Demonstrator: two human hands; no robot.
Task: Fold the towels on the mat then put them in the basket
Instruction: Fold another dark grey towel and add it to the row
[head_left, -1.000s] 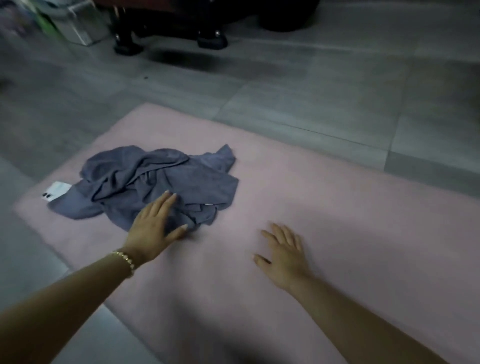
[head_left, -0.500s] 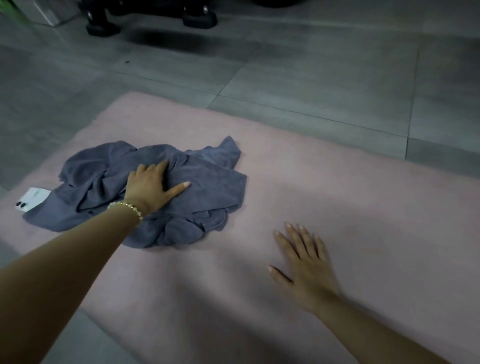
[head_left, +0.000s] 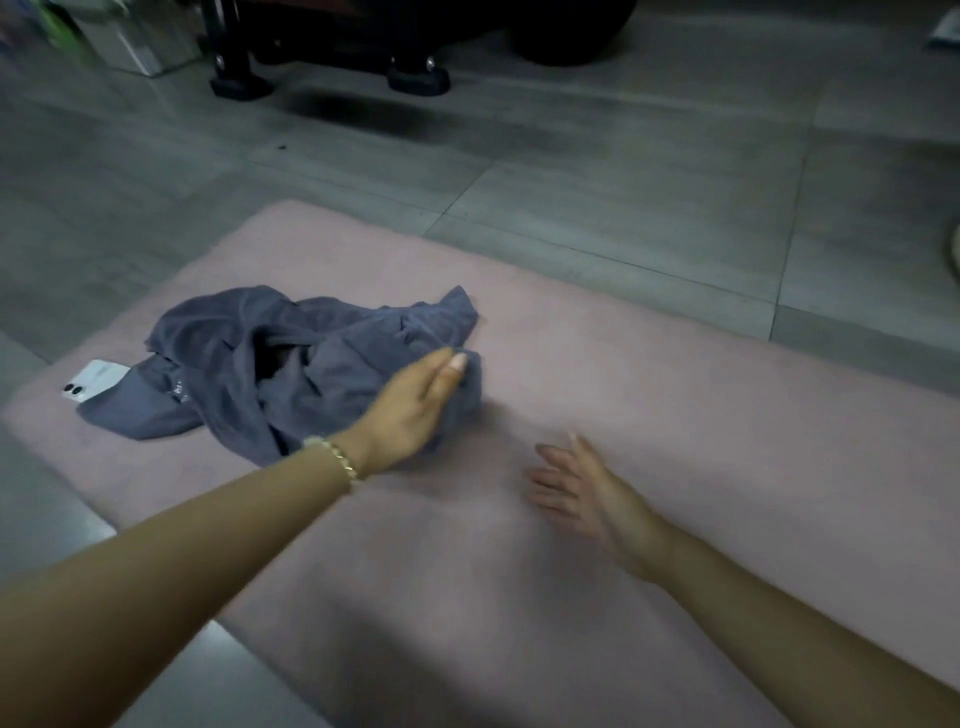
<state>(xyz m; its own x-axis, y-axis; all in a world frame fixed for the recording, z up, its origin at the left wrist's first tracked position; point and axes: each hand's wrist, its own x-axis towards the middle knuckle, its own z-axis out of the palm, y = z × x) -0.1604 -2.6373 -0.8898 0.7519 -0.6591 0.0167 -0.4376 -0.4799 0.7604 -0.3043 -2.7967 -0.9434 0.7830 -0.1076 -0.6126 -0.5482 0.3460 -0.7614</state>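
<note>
A heap of crumpled blue-grey towels (head_left: 311, 364) lies on the left part of the pink mat (head_left: 675, 415). My left hand (head_left: 415, 402), with a gold bracelet on its wrist, pinches the heap's right edge; the thumb lies on top of the cloth and the fingers are hidden behind it. My right hand (head_left: 576, 483) is over the bare mat to the right of the towels, fingers spread and blurred. No basket can be made out.
A white phone (head_left: 93, 379) lies on the mat's left end, partly under the towels. Grey tiled floor surrounds the mat. Black furniture feet (head_left: 415, 78) stand at the back. A pale curved edge (head_left: 953, 254) shows at the far right.
My left hand has moved from the middle of the heap to its right edge and taken hold of it. My right hand has lifted slightly and turned toward the towels.
</note>
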